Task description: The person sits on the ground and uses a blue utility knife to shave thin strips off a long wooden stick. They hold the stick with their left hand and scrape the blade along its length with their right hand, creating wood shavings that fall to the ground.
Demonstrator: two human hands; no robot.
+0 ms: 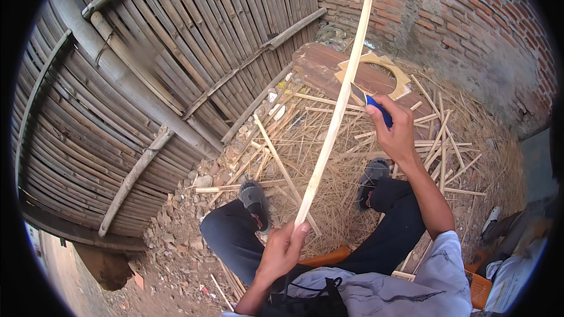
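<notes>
My left hand (pixel 283 250) is closed round the lower end of a long, pale bamboo strip (pixel 331 141). The strip rises away from me at a slant, past the top edge of the view. In my right hand (pixel 397 131) is a knife with a blue handle (pixel 379 110). Its blade (pixel 358 94) lies against or very close to the strip's right side, about midway along the visible length; whether it cuts in cannot be told. The fingers of my right hand wrap the handle, with the thumb toward the blade.
Cut strips (pixel 443 141) and straw-like shavings (pixel 335 182) litter the ground around my feet. Beyond lie a brown board (pixel 320 61) and a yellowish piece with a round opening (pixel 401 85). A bamboo wall (pixel 229 35) stands left, a brick wall (pixel 470 17) right. Another person's leg (pixel 508 229) shows at lower right.
</notes>
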